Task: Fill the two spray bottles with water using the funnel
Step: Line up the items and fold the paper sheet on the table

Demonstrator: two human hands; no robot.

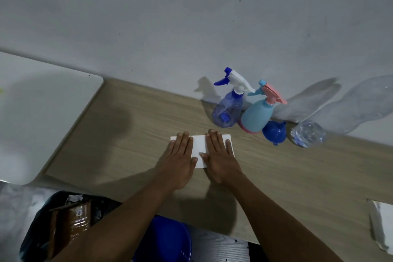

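Note:
A clear blue spray bottle [228,110] with a blue and white trigger head stands by the wall. Right beside it stands a light blue spray bottle [258,117] with a pink trigger. A blue funnel [274,133] lies on the table, touching the light blue bottle's right side. Further right lies a large clear plastic water bottle [340,112]. My left hand [180,155] and my right hand [219,155] rest flat, fingers straight, on a white card [198,144] in front of the bottles.
The wooden table [127,134] runs along a grey wall. A white surface [42,112] adjoins it on the left. A blue bucket [163,240] and a black bag with cardboard [63,225] sit below the near edge. White paper [382,225] lies at the right.

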